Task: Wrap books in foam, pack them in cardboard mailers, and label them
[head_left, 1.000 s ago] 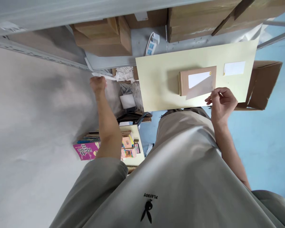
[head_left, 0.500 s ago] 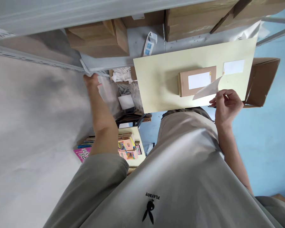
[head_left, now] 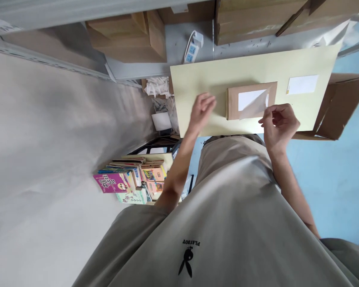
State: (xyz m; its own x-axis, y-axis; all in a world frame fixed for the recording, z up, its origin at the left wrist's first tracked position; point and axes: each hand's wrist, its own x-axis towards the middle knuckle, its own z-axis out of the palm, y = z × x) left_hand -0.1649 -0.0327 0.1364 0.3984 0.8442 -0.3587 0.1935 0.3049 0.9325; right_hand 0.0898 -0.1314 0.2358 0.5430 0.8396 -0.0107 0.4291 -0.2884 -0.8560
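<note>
On the cream board point(head_left: 197, 79) lies a small brown cardboard parcel point(head_left: 231, 104) with a white label point(head_left: 248, 99) on its top. My right hand point(head_left: 281, 121) pinches the edge of a thin, see-through sheet point(head_left: 255, 107) that slants over the label and the parcel's near side. I cannot tell whether the sheet touches the parcel. My left hand point(head_left: 202, 108), a little blurred, hovers over the board left of the parcel, fingers loosely bent and nothing visible in them. A second white label point(head_left: 302, 84) lies flat on the board, right of the parcel.
Behind the board stand cardboard boxes point(head_left: 131, 38) and a white power strip point(head_left: 193, 50) on a grey shelf. An open carton point(head_left: 344, 103) sits at the right. White scraps point(head_left: 157, 86) fill a box at the left. Stacked books point(head_left: 115, 183) are lower left.
My left hand has come right, from beside the scrap box to over the board. The sheet in my right hand has moved down across the parcel's label.
</note>
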